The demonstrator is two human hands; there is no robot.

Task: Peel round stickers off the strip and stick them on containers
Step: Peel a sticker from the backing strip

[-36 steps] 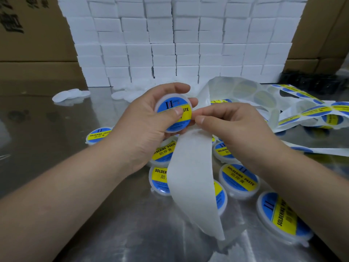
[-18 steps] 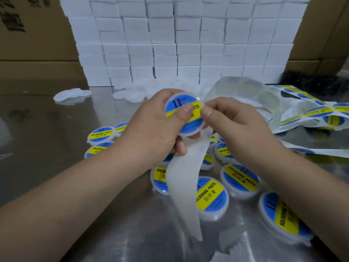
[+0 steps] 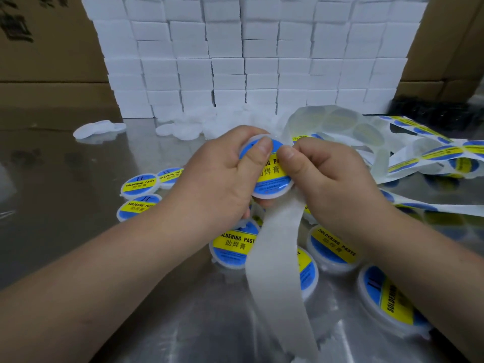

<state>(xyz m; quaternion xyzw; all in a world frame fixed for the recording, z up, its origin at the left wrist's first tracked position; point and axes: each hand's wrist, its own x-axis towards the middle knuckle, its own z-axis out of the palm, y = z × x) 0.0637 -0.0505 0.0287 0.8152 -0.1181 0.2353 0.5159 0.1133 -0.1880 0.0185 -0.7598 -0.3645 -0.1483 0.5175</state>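
My left hand (image 3: 222, 184) grips a small round white container (image 3: 272, 189) above the table, its thumb pressing on the blue and yellow round sticker (image 3: 271, 174) on the lid. My right hand (image 3: 330, 179) touches the sticker's right edge with its thumb, and its curled fingers hold the sticker strip (image 3: 277, 271). The strip's bare white backing hangs down in front. The rest of the strip (image 3: 432, 155), with stickers on it, trails off to the right.
Several labelled containers (image 3: 233, 247) lie on the shiny metal table (image 3: 78, 231) below my hands. Plain white lids (image 3: 97, 128) lie at the back left. A wall of white boxes (image 3: 248, 61) stands behind, with cardboard cartons (image 3: 47, 48) on both sides.
Both hands have tilted the container so its sticker faces me more. Both thumbs now press on the sticker. The hanging backing has swung slightly right.
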